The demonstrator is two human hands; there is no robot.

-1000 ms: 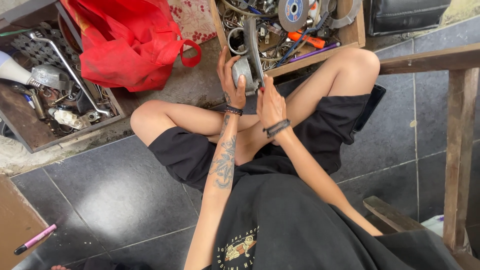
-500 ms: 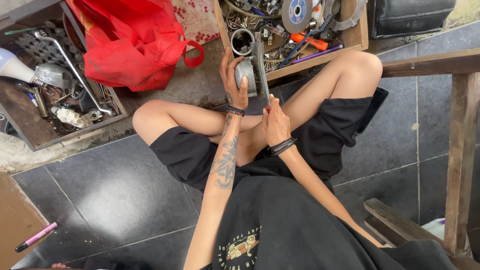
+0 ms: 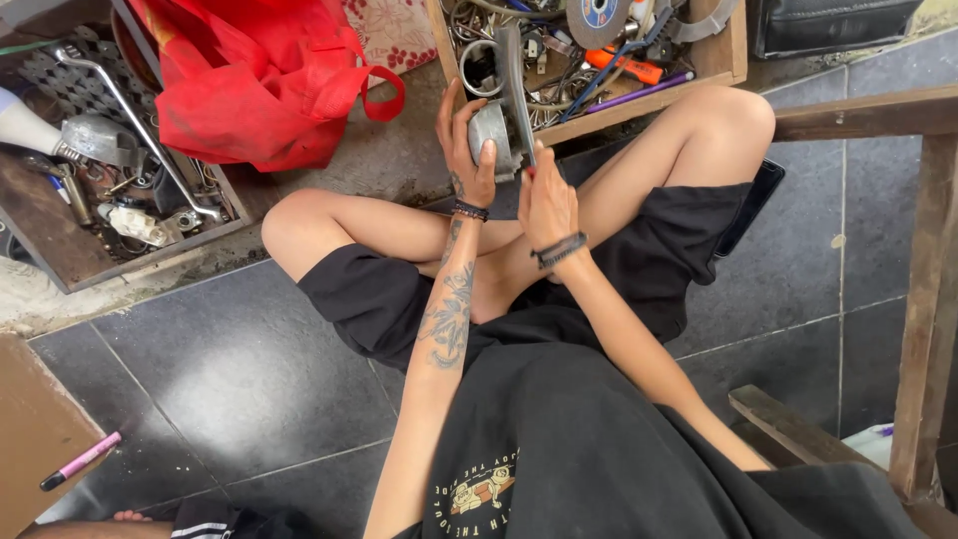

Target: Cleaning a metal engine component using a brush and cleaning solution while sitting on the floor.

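Pink pen (image 3: 80,460): it lies on the brown board in the near left corner, close to the person.
Floor (image 3: 230,369): dark shiny tiles. The person sits on it with legs crossed.
Right hand (image 3: 547,203): it is at the low edge of the metal part, with a dark band on the wrist. A second ago it sat a bit higher by the part; now it has slid down under it. I cannot tell if its fingers are shut or just touching.
Left hand (image 3: 464,150): its fingers are wrapped tight around the metal part from the left side.
Metal part (image 3: 499,125): a grey round piece with a flat dark plate standing up on it. It is held up in front of the knees, just before the wooden box. It has turned a little, so it looks like the person is working on its bottom.
Wooden box (image 3: 733,50): further off, full of tools, wires and a round grinding disc with a blue middle.
Red bag (image 3: 249,85): soft and crumpled, far left of the box.
Tray (image 3: 60,250): far left, full of old metal bits and a long bent wrench.
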